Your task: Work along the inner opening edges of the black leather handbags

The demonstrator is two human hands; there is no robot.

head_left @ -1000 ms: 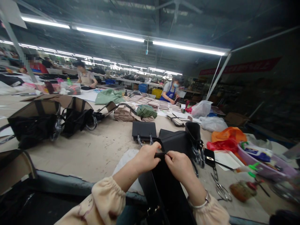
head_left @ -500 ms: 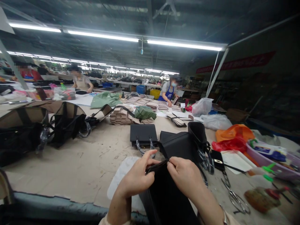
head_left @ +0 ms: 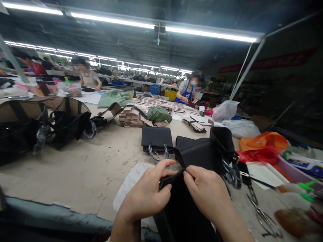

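Our left hand [head_left: 148,191] and right hand [head_left: 209,195] are clamped on the edge of a black bag [head_left: 188,211] at the tabletop's [head_left: 75,174] near side. That edge seems unfinished; the small handbag [head_left: 156,136] beyond looks assembled.

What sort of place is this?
Probably a bag-making workshop: a small black handbag lies on the table, near a stack of flat pieces, with a co-worker beyond.
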